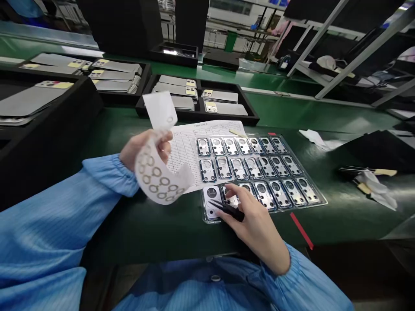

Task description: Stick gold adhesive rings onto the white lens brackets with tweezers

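My left hand (145, 149) is closed on a curled white sticker sheet (158, 181) that carries rows of small brownish rings. In my right hand (251, 216) are black tweezers (228, 209), their tips over the front left pocket of a clear plastic tray (319, 203). That pocket holds a pale part, which differs from the shiny metal plates with blue edges (253, 168) in the other pockets. My right fingers hide part of the front row. Under the tray's left side lies a printed form (178, 147).
Black boxes with grey panels (223, 108) stand along the back, and another black box (81, 108) is at left. A red tape strip (301, 230) is stuck in front of the tray. At right lie crumpled white paper (378, 190) and a dark tool with a pale handle (385, 172).
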`<action>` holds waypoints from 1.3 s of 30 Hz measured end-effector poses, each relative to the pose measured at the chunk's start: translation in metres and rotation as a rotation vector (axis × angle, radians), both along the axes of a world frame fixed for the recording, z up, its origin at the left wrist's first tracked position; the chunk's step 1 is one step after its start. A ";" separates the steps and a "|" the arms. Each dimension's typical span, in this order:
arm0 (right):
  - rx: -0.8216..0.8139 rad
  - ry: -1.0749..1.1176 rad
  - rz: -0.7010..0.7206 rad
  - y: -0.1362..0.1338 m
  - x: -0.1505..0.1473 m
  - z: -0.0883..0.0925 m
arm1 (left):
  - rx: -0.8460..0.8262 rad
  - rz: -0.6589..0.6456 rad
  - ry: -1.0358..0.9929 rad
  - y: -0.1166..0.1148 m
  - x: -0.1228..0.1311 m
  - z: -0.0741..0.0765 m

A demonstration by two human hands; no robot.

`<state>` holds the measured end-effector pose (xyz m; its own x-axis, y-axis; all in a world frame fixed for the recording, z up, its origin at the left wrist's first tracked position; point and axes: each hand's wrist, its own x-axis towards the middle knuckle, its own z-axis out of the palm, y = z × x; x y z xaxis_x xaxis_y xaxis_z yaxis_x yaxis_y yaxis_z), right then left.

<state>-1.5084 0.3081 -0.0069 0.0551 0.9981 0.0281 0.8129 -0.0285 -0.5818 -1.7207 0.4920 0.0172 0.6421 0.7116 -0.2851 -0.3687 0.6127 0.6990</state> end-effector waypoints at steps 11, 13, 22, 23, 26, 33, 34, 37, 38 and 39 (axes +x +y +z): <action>-0.153 0.196 -0.184 0.018 -0.002 0.006 | 0.000 -0.046 0.113 0.001 0.009 -0.019; -0.135 0.253 -0.190 0.021 -0.003 0.006 | -0.011 -0.013 0.113 0.001 0.009 -0.020; -0.052 0.331 -0.230 0.024 0.009 0.019 | -0.009 -0.029 0.067 0.003 0.008 -0.025; -0.031 0.339 -0.253 0.023 0.012 0.019 | -0.007 -0.029 0.072 0.002 0.008 -0.025; 0.000 0.324 -0.298 0.021 0.020 0.015 | 0.016 -0.046 0.082 0.002 0.007 -0.025; -0.032 0.344 -0.252 0.015 0.027 -0.001 | 0.067 -0.074 0.085 0.004 0.008 -0.025; -0.031 0.342 -0.241 0.015 0.027 -0.001 | 0.064 -0.071 0.090 0.004 0.008 -0.025; -0.001 0.281 -0.205 0.013 0.028 0.001 | 0.047 -0.055 0.108 0.003 0.008 -0.024; 0.019 0.242 -0.199 0.012 0.030 0.003 | 0.041 -0.052 0.112 0.003 0.009 -0.023; 0.045 0.196 -0.204 0.011 0.032 0.005 | 0.036 -0.050 0.114 0.002 0.009 -0.022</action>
